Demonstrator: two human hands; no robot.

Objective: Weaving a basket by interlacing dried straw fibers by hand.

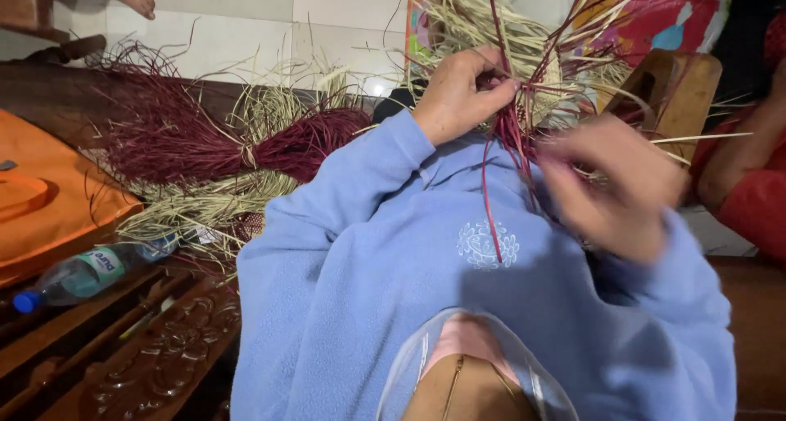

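- The person's left hand (458,93) pinches thin dark-red straw strands (503,130) in a pressed-together grip, in front of the chest of the light-blue fleece sweater (393,257).
- The right hand (614,183) is blurred just beside the strands; its grip cannot be told.
- A tied bundle of dark-red and pale straw (237,155) lies to the left, near a clear plastic bottle with a blue cap (86,275).

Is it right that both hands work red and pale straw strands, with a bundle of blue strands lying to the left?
Not quite. In the head view the tied bundle is dark red, not blue. The left hand and right hand do work red and pale strands.
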